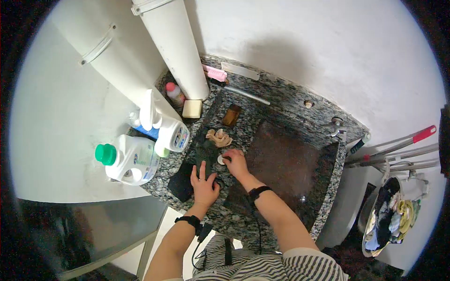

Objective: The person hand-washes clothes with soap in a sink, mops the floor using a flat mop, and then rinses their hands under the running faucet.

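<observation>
My left hand (205, 189) lies with its fingers spread on a dark green-grey cloth, possibly a sock (206, 154), on the granite counter. Between the fingertips of my right hand (236, 164) is a small, white, rounded piece of soap (221, 159), close beside that cloth. A black cloth (180, 184) sits to the left of my left hand. Just beyond the dark cloth is a crumpled beige cloth (219, 137). Farther back lies a brown block (231, 115).
Left stand a green-capped detergent jug (131, 159), a white spray bottle (172, 136) and a pale soap block (191, 108). Behind are white pipes (176, 51) and a pink brush (214, 73). Right are a dark sink basin (286, 159), a tap (336, 125) and a basin of clothes (375, 220).
</observation>
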### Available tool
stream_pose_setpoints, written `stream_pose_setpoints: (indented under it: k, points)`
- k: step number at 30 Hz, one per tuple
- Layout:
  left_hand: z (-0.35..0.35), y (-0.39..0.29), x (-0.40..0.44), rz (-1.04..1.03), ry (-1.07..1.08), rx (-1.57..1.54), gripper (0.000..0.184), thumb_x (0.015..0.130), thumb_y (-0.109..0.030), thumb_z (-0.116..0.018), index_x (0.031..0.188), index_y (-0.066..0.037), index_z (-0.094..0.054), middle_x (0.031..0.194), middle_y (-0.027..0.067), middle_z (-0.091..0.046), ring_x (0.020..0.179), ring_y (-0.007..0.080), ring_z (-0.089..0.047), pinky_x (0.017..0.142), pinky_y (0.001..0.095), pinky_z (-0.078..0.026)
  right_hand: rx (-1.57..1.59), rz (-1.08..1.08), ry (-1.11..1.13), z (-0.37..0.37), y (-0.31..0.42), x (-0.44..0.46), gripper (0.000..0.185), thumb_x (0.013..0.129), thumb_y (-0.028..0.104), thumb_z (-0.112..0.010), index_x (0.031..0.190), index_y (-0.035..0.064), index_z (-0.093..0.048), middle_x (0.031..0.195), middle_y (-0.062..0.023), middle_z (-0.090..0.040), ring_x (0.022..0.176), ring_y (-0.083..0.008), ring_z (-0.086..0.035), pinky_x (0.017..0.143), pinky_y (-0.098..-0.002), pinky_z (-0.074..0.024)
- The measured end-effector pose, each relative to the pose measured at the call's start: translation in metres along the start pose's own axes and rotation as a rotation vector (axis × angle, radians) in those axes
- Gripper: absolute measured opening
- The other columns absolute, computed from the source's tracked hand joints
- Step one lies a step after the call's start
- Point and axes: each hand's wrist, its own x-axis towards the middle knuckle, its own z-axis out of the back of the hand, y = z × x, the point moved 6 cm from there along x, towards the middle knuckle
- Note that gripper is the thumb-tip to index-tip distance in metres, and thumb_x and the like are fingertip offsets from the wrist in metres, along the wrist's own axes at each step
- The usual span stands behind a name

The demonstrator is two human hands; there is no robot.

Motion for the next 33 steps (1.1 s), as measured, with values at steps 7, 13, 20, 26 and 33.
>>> stream_pose_setpoints:
  k: [7,13,20,26,33]
  points:
    - [-0.001,0.004,-0.003,-0.025,-0.036,0.028,0.029,0.062,-0.015,-0.063,0.091,-0.009,-0.062,0.139,0.0143,-0.024,0.122,0.045,-0.023,0.099,0.053,-0.024,-0.289,0.18,-0.08,0.029,0.018,-0.021,0.029,0.073,0.022,-0.065,0.101,0.0147,-0.062,0.108,-0.0113,-0.051,0.105,-0.0309,-0.045,0.088,-0.0403,-0.0379]
    - [0.002,0.002,-0.005,0.006,0.006,-0.021,0.026,0.067,-0.013,-0.059,0.092,-0.007,-0.064,0.14,0.0136,-0.023,0.124,0.0456,-0.019,0.097,0.0563,-0.023,-0.156,-0.259,0.002,0.074,-0.033,-0.072,0.029,0.074,0.025,-0.066,0.099,0.0102,-0.062,0.101,-0.0084,-0.055,0.092,-0.0201,-0.054,0.077,-0.0335,-0.0445]
    - [0.016,-0.047,0.009,-0.003,0.02,0.158,0.031,0.065,-0.017,-0.064,0.093,-0.003,-0.062,0.137,0.0194,-0.027,0.122,0.0466,-0.022,0.095,0.0571,-0.024,0.011,0.269,-0.915,0.299,0.046,-0.106,0.026,0.075,0.009,-0.063,0.099,0.0033,-0.054,0.099,-0.0084,-0.051,0.088,-0.0185,-0.05,0.074,-0.0281,-0.0425]
    - [-0.057,-0.202,0.099,-0.052,0.477,-0.759,0.035,0.083,-0.029,-0.055,0.104,-0.001,-0.057,0.111,0.0215,-0.053,0.1,0.0359,-0.053,0.084,0.0426,-0.043,-0.381,-0.284,-0.855,0.414,0.033,-0.085,0.04,0.085,0.026,-0.054,0.112,-0.0021,-0.047,0.086,-0.0188,-0.06,0.081,-0.0369,-0.057,0.073,-0.0432,-0.044]
    - [-0.19,-0.32,0.157,0.672,0.869,-1.617,0.038,0.092,-0.03,-0.042,0.105,0.005,-0.05,0.105,0.0192,-0.055,0.094,0.0297,-0.057,0.084,0.0356,-0.048,0.005,-0.237,-0.642,0.403,-0.005,-0.063,0.023,0.092,0.019,-0.043,0.078,0.001,-0.044,0.058,-0.0042,-0.052,0.047,-0.0097,-0.049,0.04,-0.0243,-0.0403]
